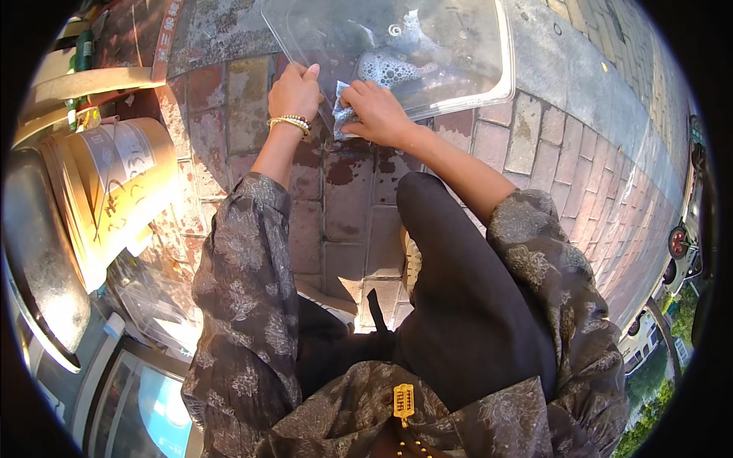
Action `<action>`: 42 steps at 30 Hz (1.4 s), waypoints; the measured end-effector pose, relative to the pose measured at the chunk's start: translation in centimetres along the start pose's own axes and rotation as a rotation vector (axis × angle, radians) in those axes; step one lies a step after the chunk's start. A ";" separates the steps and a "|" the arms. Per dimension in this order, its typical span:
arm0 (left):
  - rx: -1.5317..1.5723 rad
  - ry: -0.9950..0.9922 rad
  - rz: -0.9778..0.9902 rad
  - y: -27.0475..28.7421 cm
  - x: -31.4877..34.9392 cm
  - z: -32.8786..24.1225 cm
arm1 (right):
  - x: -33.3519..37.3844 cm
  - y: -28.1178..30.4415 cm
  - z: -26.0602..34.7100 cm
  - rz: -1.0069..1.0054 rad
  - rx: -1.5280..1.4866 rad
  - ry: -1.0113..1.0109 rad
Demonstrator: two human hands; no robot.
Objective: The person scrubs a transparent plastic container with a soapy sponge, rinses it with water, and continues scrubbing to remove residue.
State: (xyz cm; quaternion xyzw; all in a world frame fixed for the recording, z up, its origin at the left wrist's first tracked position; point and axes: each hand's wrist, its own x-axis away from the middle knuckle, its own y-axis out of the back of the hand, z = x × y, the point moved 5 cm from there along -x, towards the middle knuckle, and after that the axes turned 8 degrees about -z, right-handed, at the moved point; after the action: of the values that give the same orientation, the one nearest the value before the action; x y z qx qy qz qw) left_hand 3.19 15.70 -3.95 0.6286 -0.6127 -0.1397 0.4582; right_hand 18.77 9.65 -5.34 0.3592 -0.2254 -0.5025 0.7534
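Observation:
A clear plastic tub (496, 95) lies at the top of the view on the wet brick paving, with white soap suds (391, 70) inside it. My left hand (295, 97), with a beaded bracelet at the wrist, is closed on the tub's near left corner. Just right of it, my right hand (376, 114) grips a silvery-grey scrubbing cloth (342, 118), pressed against the near rim. Whether it is a cloth or a pad is hard to make out under the fingers.
At the left stand a bundle of brown cardboard (114, 183), a dark rounded seat-like thing (46, 252) and a curved wooden piece (95, 82). A grey stone strip (611, 99) borders the brick paving (527, 141). Parked vehicles (679, 256) line the far right edge.

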 end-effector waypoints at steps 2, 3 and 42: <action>0.006 0.009 -0.006 0.4 0.7 0.2 | 0.6 2.0 -1.6 0.106 0.060 0.040; 0.011 0.015 -0.006 0.4 1.0 0.4 | 0.7 3.1 -2.8 0.185 0.106 0.006; -0.040 -0.089 -0.032 0.9 1.0 -0.8 | 1.8 6.0 -8.7 0.174 -0.139 0.088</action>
State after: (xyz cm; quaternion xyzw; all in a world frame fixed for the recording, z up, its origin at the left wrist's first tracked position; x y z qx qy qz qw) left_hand 3.38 15.25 -2.47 0.6222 -0.6193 -0.1870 0.4408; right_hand 29.13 12.11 -6.34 0.3068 -0.1872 -0.4337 0.8263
